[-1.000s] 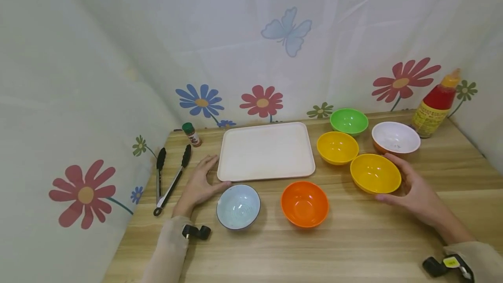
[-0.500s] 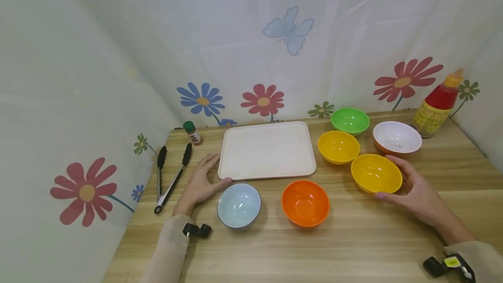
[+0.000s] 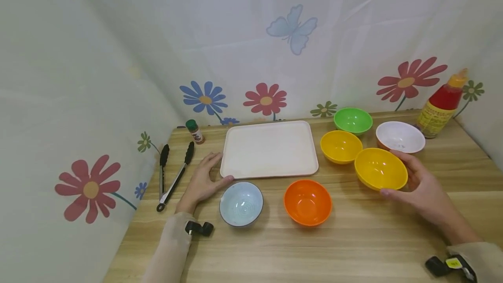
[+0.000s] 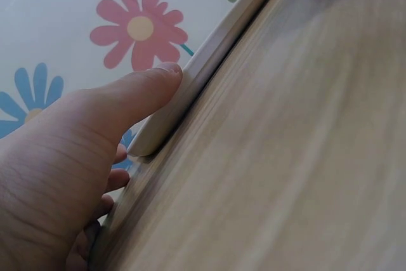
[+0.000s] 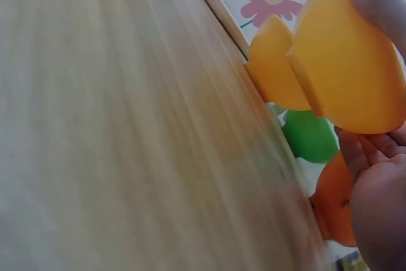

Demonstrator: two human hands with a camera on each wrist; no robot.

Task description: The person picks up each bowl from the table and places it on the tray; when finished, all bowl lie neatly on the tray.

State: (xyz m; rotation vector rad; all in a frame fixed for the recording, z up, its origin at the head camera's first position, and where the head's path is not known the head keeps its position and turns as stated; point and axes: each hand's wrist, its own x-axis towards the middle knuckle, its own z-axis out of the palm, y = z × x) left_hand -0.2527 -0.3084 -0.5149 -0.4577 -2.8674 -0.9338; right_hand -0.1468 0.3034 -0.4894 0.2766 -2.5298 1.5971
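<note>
My left hand [image 3: 202, 183] rests spread around the near left corner of a white rectangular tray [image 3: 270, 150]. In the left wrist view the thumb lies straight against the edge of the tray [image 4: 202, 68]. With my right hand [image 3: 426, 193] I grip a yellow bowl [image 3: 381, 169] by its right side, thumb near the front and fingers behind. The right wrist view has this yellow bowl [image 5: 346, 58] raised off the table and tilted. A second yellow bowl [image 3: 341, 146] sits just behind it to the left.
Near my left hand stands a pale blue bowl [image 3: 241, 204], with an orange bowl [image 3: 308, 203] to its right. Tongs [image 3: 173, 178] and a green-capped shaker [image 3: 195, 132] lie left. A green bowl [image 3: 353, 120], white-lined bowl [image 3: 400, 136] and red sauce bottle [image 3: 441, 106] stand back right.
My right hand has lifted the nearer yellow bowl slightly, and it now tilts. The left hand keeps its place at the tray; the head view has shifted a little.
</note>
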